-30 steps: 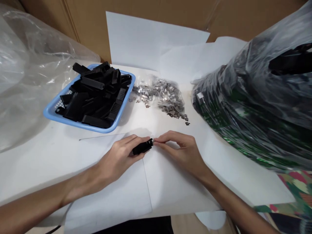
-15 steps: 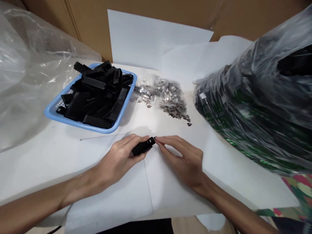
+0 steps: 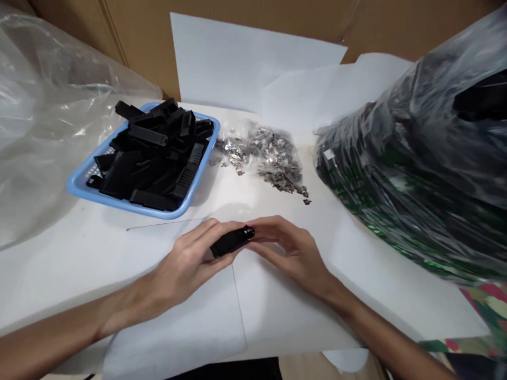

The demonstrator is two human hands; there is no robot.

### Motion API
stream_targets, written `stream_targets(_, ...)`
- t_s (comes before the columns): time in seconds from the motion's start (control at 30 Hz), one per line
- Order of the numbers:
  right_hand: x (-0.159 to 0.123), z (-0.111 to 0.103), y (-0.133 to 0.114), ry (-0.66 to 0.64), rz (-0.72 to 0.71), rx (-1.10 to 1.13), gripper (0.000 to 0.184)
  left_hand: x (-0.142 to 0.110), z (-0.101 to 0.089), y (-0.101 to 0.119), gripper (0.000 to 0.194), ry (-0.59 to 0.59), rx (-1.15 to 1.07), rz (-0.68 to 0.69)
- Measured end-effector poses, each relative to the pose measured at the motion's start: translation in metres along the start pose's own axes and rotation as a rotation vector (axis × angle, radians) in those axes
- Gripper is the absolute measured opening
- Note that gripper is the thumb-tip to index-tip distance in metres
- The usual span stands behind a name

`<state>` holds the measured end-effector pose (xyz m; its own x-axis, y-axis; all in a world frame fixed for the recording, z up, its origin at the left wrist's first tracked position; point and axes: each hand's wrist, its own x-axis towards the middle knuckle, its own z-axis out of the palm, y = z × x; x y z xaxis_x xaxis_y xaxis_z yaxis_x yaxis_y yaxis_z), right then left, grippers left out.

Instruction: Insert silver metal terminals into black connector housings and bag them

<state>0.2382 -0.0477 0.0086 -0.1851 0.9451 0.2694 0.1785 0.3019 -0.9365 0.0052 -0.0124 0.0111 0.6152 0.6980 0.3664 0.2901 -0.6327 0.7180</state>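
Observation:
My left hand (image 3: 198, 250) is closed around a black plastic housing (image 3: 227, 243), thumb below and fingers above. The housing is a narrow oblong block, tilted with its right end up. A small shiny metal piece (image 3: 249, 231) shows at that end. My right hand (image 3: 291, 253) is closed on the same end, its forefinger on the far side and its thumb on the near side. The fingertips hide part of the metal piece, so I cannot tell how it sits.
A blue basket (image 3: 176, 214) heaped with black plastic housings stands at the back left. Clear bags of small metal pieces (image 3: 277, 158) lie behind my hands, some pieces loose. A large plastic sack (image 3: 396, 174) bulges at right; clear plastic sheeting (image 3: 35, 121) is at left.
My right fingers have moved from pinching a small metal piece at the housing's tip to gripping the housing's end from both sides. The housing has turned slightly.

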Motion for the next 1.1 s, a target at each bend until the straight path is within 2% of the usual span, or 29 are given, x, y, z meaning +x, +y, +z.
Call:
stream_targets(0.1,0.0,0.002,0.0,0.017,0.045,0.089,0.048,0.002,-0.001,0.001,0.051,-0.022,0.003,0.033)
stream_targets(0.23,-0.001,0.002,-0.004,0.034,0.053,0.064,0.067,0.006,-0.002,0.003,0.048,-0.039,0.044,0.114)
stream_targets(0.4,-0.002,-0.001,-0.008,0.01,0.062,-0.001,0.073,0.014,-0.009,0.006,0.028,-0.129,0.179,0.191)
stream_targets(0.57,-0.001,-0.001,-0.006,-0.012,0.052,0.008,0.071,0.016,-0.014,0.005,0.027,-0.185,0.215,0.22)
stream_targets(0.77,-0.001,0.001,-0.001,0.02,0.046,0.07,0.05,0.018,-0.014,0.005,0.03,-0.175,0.095,0.16)
stream_targets(0.9,-0.001,0.005,-0.002,0.058,0.022,0.034,0.041,0.018,-0.013,0.004,0.029,-0.141,0.001,0.101)
stream_targets(1.0,0.0,0.013,-0.002,0.129,-0.135,-0.122,0.034,0.02,-0.011,0.005,0.025,-0.034,-0.106,-0.051)
stream_targets(1.1,0.001,0.022,0.0,0.189,-0.334,-0.351,0.042,0.021,-0.008,0.009,0.02,0.074,-0.167,-0.183)
